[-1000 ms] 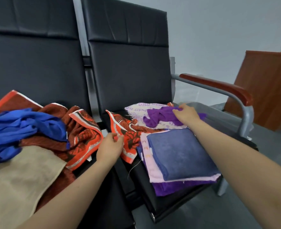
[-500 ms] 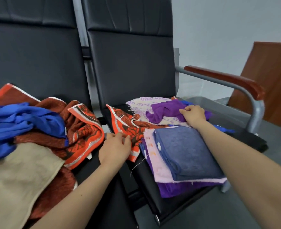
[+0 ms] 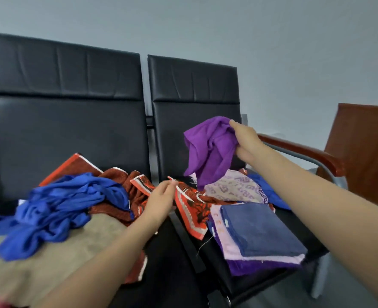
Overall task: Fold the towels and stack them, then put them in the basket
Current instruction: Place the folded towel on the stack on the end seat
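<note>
Head view gives me the right hand [image 3: 245,141] raised above the right seat, its fingers curled round a bunched purple towel [image 3: 208,150] that hangs crumpled in the air, its lowest tip just over the patterned lilac towel [image 3: 234,188] at the back of that seat. My left hand [image 3: 161,201] sits lower, over the gap between the two seats, fingers loosely bent with the tips touching the edge of the orange patterned towel [image 3: 192,210]; I cannot tell whether it pinches the cloth. Toward the front edge of the right seat [image 3: 250,283] lies the folded stack: a dark blue towel [image 3: 261,232] on a pink one, on a purple one. On the left seat a crumpled bright blue towel [image 3: 57,210] lies over a beige towel [image 3: 50,263]. Beside the right seat runs a wooden armrest [image 3: 305,152].
</note>
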Demonstrator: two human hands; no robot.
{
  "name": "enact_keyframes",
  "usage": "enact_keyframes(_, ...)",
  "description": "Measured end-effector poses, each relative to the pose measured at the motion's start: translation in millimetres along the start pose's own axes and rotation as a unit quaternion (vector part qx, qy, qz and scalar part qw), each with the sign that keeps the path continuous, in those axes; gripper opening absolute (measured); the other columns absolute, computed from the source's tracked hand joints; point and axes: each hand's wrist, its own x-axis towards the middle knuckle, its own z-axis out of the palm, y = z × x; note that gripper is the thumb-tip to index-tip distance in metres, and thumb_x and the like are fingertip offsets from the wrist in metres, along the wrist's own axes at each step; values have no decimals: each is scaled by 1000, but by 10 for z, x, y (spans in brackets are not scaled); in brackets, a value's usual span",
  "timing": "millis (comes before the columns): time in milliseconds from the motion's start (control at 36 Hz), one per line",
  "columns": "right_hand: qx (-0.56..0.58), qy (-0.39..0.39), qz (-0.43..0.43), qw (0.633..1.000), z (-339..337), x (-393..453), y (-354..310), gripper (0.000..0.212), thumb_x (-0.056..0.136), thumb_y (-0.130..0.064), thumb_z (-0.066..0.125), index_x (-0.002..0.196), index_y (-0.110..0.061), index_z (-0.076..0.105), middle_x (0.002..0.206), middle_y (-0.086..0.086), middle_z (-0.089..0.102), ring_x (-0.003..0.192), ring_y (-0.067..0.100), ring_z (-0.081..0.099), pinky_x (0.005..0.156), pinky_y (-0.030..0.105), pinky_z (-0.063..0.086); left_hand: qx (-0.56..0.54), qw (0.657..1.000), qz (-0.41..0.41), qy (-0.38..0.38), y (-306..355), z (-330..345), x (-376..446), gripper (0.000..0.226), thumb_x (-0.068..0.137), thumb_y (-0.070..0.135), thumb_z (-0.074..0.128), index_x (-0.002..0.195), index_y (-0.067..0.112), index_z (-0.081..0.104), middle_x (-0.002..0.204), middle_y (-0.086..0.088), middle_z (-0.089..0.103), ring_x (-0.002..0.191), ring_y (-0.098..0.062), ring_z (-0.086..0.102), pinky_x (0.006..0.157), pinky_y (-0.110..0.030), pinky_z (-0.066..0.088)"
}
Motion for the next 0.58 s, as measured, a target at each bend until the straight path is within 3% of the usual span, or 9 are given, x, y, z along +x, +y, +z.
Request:
enact_keyframes(56,43,-38,3,998,234,-222,-59,16,100,-23,53,98,-13,66,105,10,70,97,24,65,93,37,53,-70,997,15,36,238,-230,-100,24,102,27,39,103,18,61,95,-2,63,86,-16,59,59,-20,46)
enact_keyframes(167,63,-74,-1,995,713,-677,10,18,99,-22,53,100,-11,67,108,13,69,100,27,65,95,40,52,-137,989,39,47,570,-725,-380,26,102,36,40,92,19,58,89,-2,55,77,-11,51,63,-23,41)
enact_keyframes(222,68,-77,8,995,930,-897,136,18,99,-22,53,93,-13,67,100,12,69,96,28,66,94,41,52,-121,991,36,46,574,-923,-494,31,99,41,45,87,16,59,84,-2,57,76,-11,53,64,-23,46)
enact_keyframes(306,112,-87,23,990,1230,-1254,390,19,100,-16,51,85,-12,62,85,9,66,78,22,63,80,36,52,-86,995,15,43,445,-1233,-703,50,88,51,59,92,2,64,90,-20,65,81,-22,60,73,-36,52)
enact_keyframes(361,105,-99,32,989,1370,-1498,598,17,99,-16,52,86,-12,61,85,7,65,77,19,62,71,30,50,-83,995,-2,47,305,-1436,-823,44,90,41,59,97,-2,65,89,-20,65,82,-24,59,75,-36,49)
enact_keyframes(444,43,-124,41,991,1471,-1806,951,12,97,-19,55,87,-16,61,92,7,65,85,19,61,78,33,49,-84,994,-34,53,68,-1710,-926,20,94,21,54,95,5,68,88,-8,63,83,-18,58,76,-27,48)
enact_keyframes(500,-49,-160,12,986,1467,-1950,1110,18,96,-20,56,78,-19,60,83,1,62,81,15,56,74,29,44,-56,996,-31,69,-49,-1867,-954,14,93,15,51,89,9,63,85,-8,57,83,-20,52,72,-26,47)
enact_keyframes(583,-277,-284,-61,916,1506,-2173,1206,29,94,-25,59,67,-16,57,64,-8,53,62,5,50,60,21,39,-28,994,-43,102,-169,-2159,-1039,15,96,16,44,89,13,58,86,-9,53,81,-20,48,67,-23,44)
